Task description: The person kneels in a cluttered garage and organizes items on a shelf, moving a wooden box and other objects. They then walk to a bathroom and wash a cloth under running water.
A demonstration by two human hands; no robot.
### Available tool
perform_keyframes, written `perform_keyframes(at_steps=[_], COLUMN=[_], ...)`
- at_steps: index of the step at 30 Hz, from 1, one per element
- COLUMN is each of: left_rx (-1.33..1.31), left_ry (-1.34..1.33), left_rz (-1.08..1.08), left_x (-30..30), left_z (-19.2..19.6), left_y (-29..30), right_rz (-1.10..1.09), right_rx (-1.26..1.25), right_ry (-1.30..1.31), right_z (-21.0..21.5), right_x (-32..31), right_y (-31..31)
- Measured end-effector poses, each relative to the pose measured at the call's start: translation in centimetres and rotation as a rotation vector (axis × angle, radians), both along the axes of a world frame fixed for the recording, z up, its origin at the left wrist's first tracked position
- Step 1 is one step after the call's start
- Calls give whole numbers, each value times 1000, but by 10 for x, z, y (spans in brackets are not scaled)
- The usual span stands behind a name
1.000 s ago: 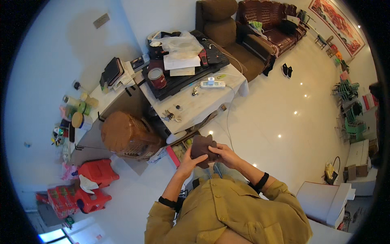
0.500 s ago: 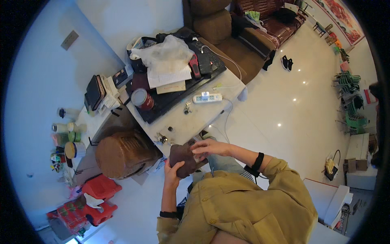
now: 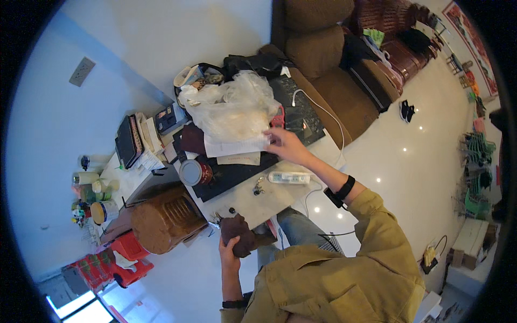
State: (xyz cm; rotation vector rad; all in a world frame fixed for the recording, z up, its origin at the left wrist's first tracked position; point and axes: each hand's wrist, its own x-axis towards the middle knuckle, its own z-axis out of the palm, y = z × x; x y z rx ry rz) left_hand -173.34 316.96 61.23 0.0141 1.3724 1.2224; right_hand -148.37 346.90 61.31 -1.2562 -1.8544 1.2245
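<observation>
A dark brown, soft-looking bundle (image 3: 238, 232), perhaps cloth or a pouch, is in my left hand (image 3: 230, 253), its thumb pressed over the near side. The bundle is just off the table's near edge, and its far side hides my other left fingers. My right hand (image 3: 285, 145) reaches over the table with fingers apart, at the right edge of white papers (image 3: 237, 147). A crumpled clear plastic bag (image 3: 231, 105) lies on those papers, and a red object (image 3: 278, 117) shows just beyond the hand. Whether the fingertips touch the papers or the bag, I cannot tell.
On the table (image 3: 245, 202) are a round tin (image 3: 195, 172), keys (image 3: 258, 185) and a white power strip (image 3: 290, 177) with a cable. A brown stool (image 3: 164, 220) stands left of it. Beyond are a brown armchair (image 3: 328, 81) and black shoes (image 3: 406, 111).
My right hand has left the brown bundle and moved forward over the table to the papers. My left hand keeps the bundle, and the view has shifted.
</observation>
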Motion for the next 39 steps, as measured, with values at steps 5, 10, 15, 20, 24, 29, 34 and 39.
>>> perform_keyframes(at_steps=[5,10,15,20,24,29,34,39], left_rx=[-84,-79,-113,-131,-90,-114,-103,-148], left_ry=[26,5,-12,2,-21,-7,1,3], left_rz=[63,148,141,151,126,103,105,112], left_x=[9,12,9,13,13,14,16,16], left_z=[-1,-5,-8,-6,-7,-9,-9,-11], left_y=[12,15,26,38,49,54,55,54], right_rz=[-74,105,419,531,523,485,509,396], right_rx=[480,311,436,516,481,495,529,566], right_ry=[-194,-520,-369,-263,-158,-202,-232,-276], right_z=[2,-7,-95,-93,-88,-74,-75,-67], right_x=[-38,-85,-81,-62,-40,-7,14,22], right_y=[101,127,88,52,48,29,9,12])
